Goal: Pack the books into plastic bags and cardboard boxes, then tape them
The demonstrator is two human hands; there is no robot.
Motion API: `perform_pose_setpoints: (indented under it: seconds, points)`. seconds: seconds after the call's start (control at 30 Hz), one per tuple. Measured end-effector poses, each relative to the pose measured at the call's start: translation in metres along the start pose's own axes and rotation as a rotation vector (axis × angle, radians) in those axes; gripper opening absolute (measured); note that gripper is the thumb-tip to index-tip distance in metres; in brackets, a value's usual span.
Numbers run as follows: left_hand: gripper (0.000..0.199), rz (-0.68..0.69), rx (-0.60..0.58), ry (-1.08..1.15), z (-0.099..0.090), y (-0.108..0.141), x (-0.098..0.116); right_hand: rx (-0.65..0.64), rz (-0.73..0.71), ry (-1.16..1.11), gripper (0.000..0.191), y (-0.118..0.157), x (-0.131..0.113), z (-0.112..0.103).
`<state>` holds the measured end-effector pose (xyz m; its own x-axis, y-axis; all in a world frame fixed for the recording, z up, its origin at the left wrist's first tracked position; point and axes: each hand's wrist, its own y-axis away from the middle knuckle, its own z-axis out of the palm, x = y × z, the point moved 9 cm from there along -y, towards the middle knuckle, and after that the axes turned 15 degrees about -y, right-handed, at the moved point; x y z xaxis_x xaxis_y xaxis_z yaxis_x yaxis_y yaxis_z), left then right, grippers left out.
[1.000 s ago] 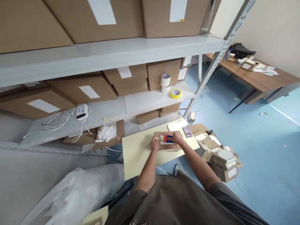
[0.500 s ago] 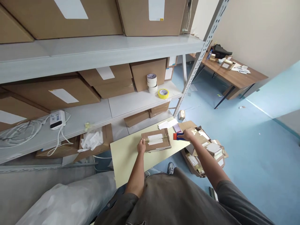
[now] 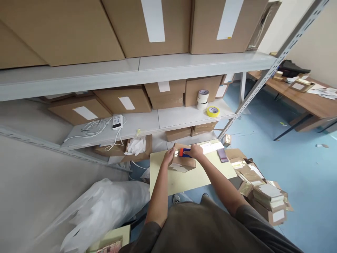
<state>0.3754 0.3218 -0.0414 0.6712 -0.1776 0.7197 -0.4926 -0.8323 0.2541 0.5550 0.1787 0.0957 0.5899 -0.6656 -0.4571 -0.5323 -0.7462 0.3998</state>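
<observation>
A small cardboard box (image 3: 185, 162) lies on the pale yellow tabletop (image 3: 207, 175), its labelled side facing me. My left hand (image 3: 169, 155) grips the box at its left end, fingers closed on the edge. In my right hand (image 3: 196, 151) is a blue hand tool with an orange end (image 3: 185, 153); its exact kind is too small to make out. The orange end is at the top of the box, close to my left hand, and whether it touches the cardboard I cannot tell. A purple card-like item (image 3: 222, 155) and white papers (image 3: 210, 147) lie to the right.
A metal shelf (image 3: 179, 117) with large cartons stands ahead. It bears white tape rolls (image 3: 202, 99), a yellow tape roll (image 3: 213, 111) and a white power strip (image 3: 117, 122). Several boxes (image 3: 268, 196) are piled at right; a white plastic sack (image 3: 113, 200) lies at left.
My right hand has brought the blue-and-orange tool leftward from beside the box onto its top. The box has been turned, showing a labelled side. My view has shifted left.
</observation>
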Motion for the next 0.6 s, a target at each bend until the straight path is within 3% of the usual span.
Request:
perform_pose_setpoints:
  seconds: [0.17,0.3,0.47,0.6]
  points:
    - [0.057,-0.084,-0.053,-0.103,0.004,0.013,-0.003,-0.038,-0.066,0.028,0.06,-0.009,-0.043,0.019]
    - [0.054,-0.116,-0.059,-0.071,0.017,0.018,-0.008,-0.048,-0.077,0.027,0.058,-0.01,-0.036,0.025]
    - [0.05,-0.129,-0.039,-0.19,0.048,0.02,0.011,-0.024,-0.038,0.005,0.057,-0.004,0.016,0.008]
    - [0.051,-0.133,-0.034,-0.296,0.059,0.019,0.023,0.002,0.02,0.032,0.057,0.002,0.098,-0.028]
